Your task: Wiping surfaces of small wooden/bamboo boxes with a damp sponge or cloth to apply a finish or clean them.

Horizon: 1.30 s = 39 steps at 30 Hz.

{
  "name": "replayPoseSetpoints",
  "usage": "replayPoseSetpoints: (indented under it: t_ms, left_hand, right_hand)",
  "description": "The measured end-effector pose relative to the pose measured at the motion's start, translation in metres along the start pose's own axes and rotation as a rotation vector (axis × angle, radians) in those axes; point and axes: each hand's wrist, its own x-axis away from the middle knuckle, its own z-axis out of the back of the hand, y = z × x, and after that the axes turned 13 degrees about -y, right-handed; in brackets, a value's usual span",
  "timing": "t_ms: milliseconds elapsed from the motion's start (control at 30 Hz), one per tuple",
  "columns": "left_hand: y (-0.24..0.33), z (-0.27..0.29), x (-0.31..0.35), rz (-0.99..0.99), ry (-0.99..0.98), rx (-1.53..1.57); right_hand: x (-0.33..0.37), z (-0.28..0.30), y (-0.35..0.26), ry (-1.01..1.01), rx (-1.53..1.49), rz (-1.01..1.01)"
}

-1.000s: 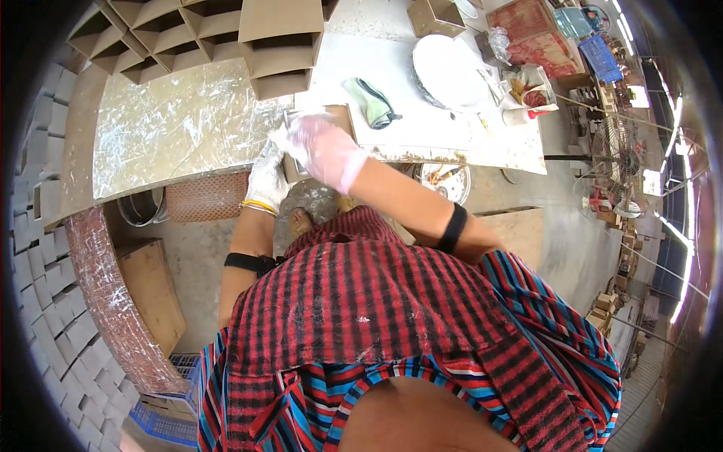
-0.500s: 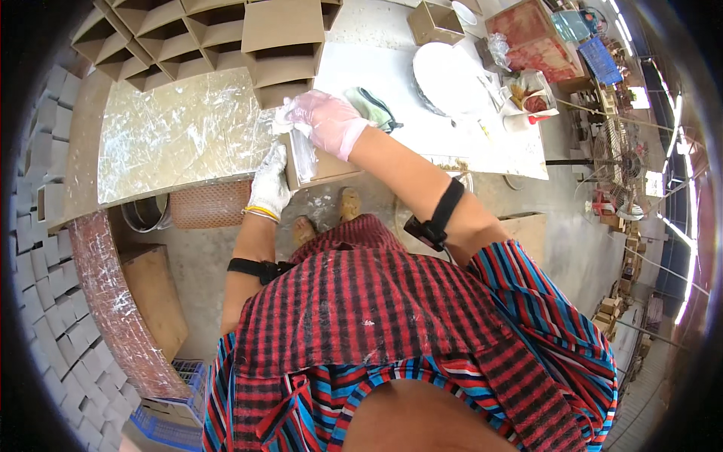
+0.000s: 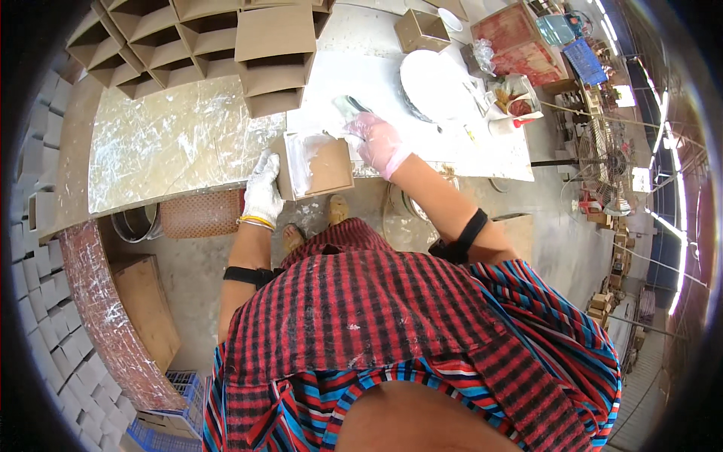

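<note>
Head view, looking down over the person's striped shirt to the bench (image 3: 188, 143).

Left hand (image 3: 263, 190), in a white glove: at about 11 o'clock from the picture's centre, at the near edge of the bench. Its fingers are curled against the left side of a small brown cardboard box (image 3: 316, 166) and hold it; the palm side is hidden, so how tightly they close cannot be told.

Cardboard box: sits at the bench's near edge, at about 12 o'clock from centre, between the two hands. A white smear covers its left part; the rest of the upper face is bare brown card.

Right hand (image 3: 379, 143), in a thin pinkish translucent glove: at about 1 o'clock from centre, just beside the box's upper right corner. Its fingers are bent around a dark-handled tool (image 3: 352, 105) that sticks out toward 12 o'clock; the tool's working end is blurred.

Surroundings: a stack of open brown boxes (image 3: 196, 45) lies at 11 o'clock along the bench's far side. A white round plate (image 3: 431, 75) stands at 1 o'clock, well apart from the box. A woven basket (image 3: 202, 212) sits under the bench at 10 o'clock, just left of the left wrist. A standing fan (image 3: 602, 162) is at 3 o'clock on the floor.
</note>
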Motion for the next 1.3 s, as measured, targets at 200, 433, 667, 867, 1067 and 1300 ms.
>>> replayPoseSetpoints:
  t_ms: [200, 433, 667, 867, 1067, 1300]
  left_hand:
    - [0.012, -0.027, 0.009, -0.002, -0.015, 0.078]
    - [0.007, -0.016, 0.002, 0.032, 0.049, 0.094]
    - [0.023, -0.064, 0.011, 0.092, 0.014, -0.037]
    - [0.027, -0.087, 0.016, 0.084, 0.013, -0.11]
    - [0.022, -0.086, 0.013, 0.037, 0.025, -0.124]
    - [0.018, -0.079, 0.01, 0.027, -0.044, -0.152]
  right_hand:
    - [0.043, -0.024, -0.024, 0.026, -0.426, -0.11]
    - [0.022, 0.022, -0.03, 0.006, -0.214, -0.039]
    - [-0.022, 0.007, -0.01, 0.085, 0.358, 0.011]
    - [-0.033, 0.012, -0.007, 0.081, 0.307, -0.206]
    - [-0.015, 0.034, -0.028, -0.04, 0.198, -0.232]
    - [-0.021, 0.019, 0.009, -0.024, 0.272, -0.251]
